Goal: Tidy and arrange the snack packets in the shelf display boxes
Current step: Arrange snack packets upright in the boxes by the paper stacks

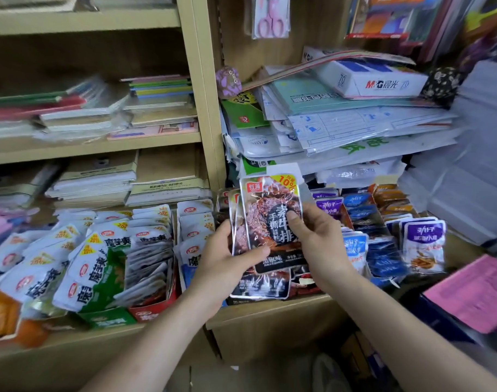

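Hands (223,260) (319,240) around upright dark packets (265,206)

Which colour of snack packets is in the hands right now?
The dark silver-edged packets, gripped by left hand and right hand; white packets and blue packets lie untouched.

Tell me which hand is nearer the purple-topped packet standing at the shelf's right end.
Right. The right hand, pinching the black snack packets, is just left of the purple-topped packet. The left hand grips the same stack's far edge, farther left still.
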